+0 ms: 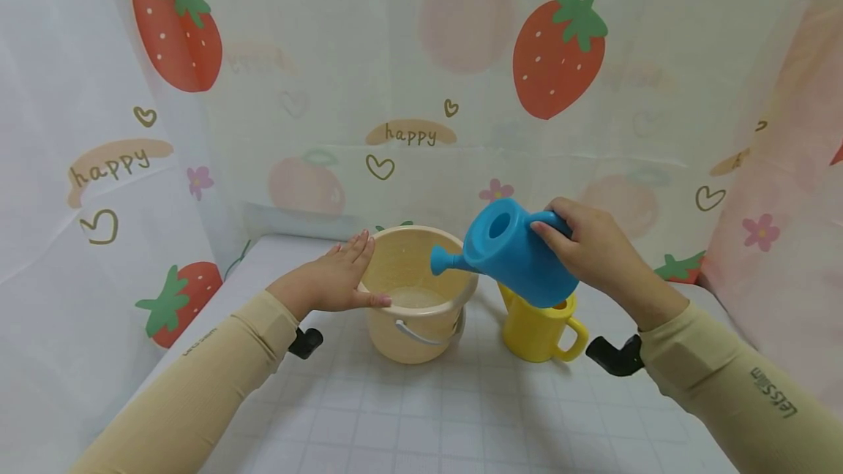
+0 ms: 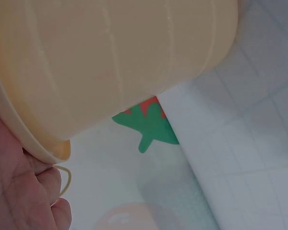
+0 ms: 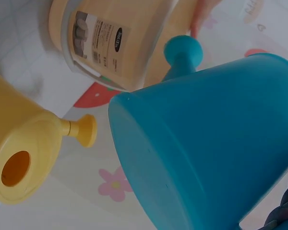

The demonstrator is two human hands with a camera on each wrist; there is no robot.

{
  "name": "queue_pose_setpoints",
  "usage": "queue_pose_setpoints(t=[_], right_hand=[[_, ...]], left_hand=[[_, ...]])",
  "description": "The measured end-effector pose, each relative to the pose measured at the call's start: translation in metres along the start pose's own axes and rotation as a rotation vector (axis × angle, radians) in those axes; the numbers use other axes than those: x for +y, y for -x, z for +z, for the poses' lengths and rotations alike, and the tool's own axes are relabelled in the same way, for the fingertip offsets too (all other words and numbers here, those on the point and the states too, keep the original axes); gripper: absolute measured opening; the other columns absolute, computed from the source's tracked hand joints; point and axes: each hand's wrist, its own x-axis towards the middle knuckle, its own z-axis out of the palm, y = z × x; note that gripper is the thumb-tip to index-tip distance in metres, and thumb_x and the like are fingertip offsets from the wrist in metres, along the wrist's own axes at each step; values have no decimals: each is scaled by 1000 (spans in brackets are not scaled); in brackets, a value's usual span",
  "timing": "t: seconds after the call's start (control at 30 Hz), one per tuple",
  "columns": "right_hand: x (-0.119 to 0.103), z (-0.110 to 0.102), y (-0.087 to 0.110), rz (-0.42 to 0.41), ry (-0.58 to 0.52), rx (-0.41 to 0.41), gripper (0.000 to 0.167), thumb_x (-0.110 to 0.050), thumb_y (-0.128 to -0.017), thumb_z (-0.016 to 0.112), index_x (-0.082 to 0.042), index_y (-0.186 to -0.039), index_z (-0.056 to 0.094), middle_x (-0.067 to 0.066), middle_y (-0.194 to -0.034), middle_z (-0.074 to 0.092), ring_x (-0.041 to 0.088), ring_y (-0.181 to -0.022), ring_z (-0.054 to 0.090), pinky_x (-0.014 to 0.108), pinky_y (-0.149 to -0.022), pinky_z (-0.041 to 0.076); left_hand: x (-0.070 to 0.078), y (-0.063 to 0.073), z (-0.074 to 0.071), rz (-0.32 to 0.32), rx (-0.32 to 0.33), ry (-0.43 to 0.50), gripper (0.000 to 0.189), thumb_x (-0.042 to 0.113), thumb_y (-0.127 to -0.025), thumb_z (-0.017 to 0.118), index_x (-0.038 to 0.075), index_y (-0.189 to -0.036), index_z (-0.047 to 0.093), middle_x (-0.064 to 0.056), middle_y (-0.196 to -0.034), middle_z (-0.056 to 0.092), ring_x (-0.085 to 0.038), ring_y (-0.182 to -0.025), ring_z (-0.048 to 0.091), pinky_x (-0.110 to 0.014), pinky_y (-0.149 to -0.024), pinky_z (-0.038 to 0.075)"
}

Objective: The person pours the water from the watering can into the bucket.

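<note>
A cream plastic bucket [image 1: 402,339] with a pale bail handle stands upright on the table. My left hand [image 1: 332,276] rests on its left rim, fingers straight and thumb along the near edge; the left wrist view shows the palm side against the rim [image 2: 26,136]. My right hand [image 1: 596,251] grips the handle of a blue watering can [image 1: 527,262], held up and tilted left. Its spout head [image 1: 443,260] is over the bucket's opening. Some clear liquid [image 1: 411,297] appears at the bucket's bottom. In the right wrist view the blue can [image 3: 197,143] hides most of the right hand.
A yellow watering can [image 1: 533,331] stands right of the bucket, partly behind the blue can. A white tablecloth with grid lines [image 1: 369,423] covers the table. Printed curtains [image 1: 395,42] with strawberries close off the back and sides.
</note>
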Motion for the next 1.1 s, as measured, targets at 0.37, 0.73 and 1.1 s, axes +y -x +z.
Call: queue_pose_setpoints(t=[0.37, 0.73, 1.1], right_hand=[[-2, -1, 0, 11, -4, -10, 31, -33, -94, 50, -4, -102, 56, 14, -97, 62, 33, -88, 59, 55, -77, 49], [-3, -1, -1, -4, 12, -5, 31, -33, -93, 51, -4, -103, 56, 15, -99, 62, 34, -88, 60, 55, -77, 49], [-3, 0, -2, -5, 16, -9, 29, -31, -93, 51, -4, -104, 56, 15, -99, 63, 34, -89, 60, 55, -76, 49]], left_hand=[[-3, -3, 3, 4, 11, 10, 109, 74, -78, 41, -3, -145, 2, -19, -151, -5, -29, -139, -1, -46, -111, 9], [-3, -2, 3, 13, 10, 5, 114, 82, -74, 32, -3, -145, 1, -19, -151, -5, -30, -139, 1, -47, -111, 9], [-6, -6, 6, 7, 25, 2, 112, 79, -75, 37, -3, -145, 3, -20, -151, -3, -30, -139, 0, -46, -111, 9]])
